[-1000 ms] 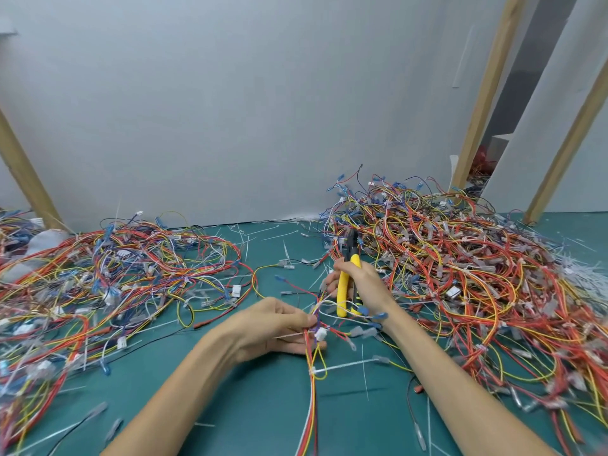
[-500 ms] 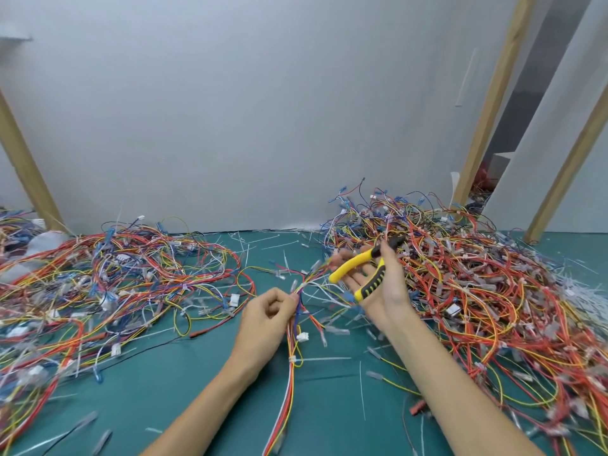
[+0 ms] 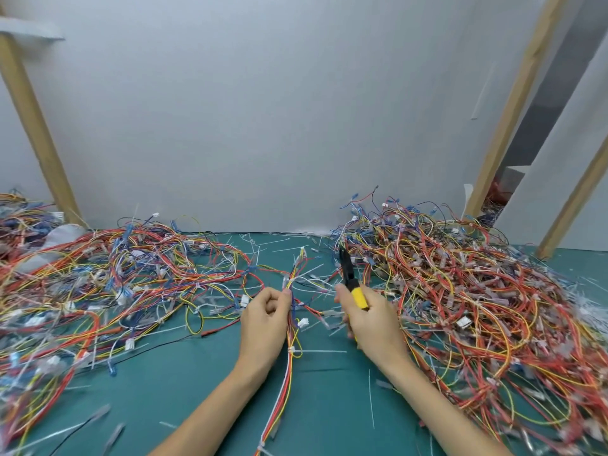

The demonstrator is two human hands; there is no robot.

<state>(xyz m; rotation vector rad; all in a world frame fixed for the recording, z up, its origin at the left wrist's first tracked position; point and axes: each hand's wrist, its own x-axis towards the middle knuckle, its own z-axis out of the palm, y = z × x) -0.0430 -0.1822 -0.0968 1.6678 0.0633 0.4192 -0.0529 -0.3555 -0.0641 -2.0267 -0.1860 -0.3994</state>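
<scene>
Head view: left hand pinches the red, yellow and white wire bundle over the green mat. Right hand grips yellow-handled black cutters just beside. Risk: a misplaced blade nicks the insulation.

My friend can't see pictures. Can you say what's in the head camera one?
A person's left hand pinches a wire bundle while the right hand grips yellow-handled cutters. Big piles of tangled wires lie on a green table.

L wire heap, R wire heap, mat.
</scene>
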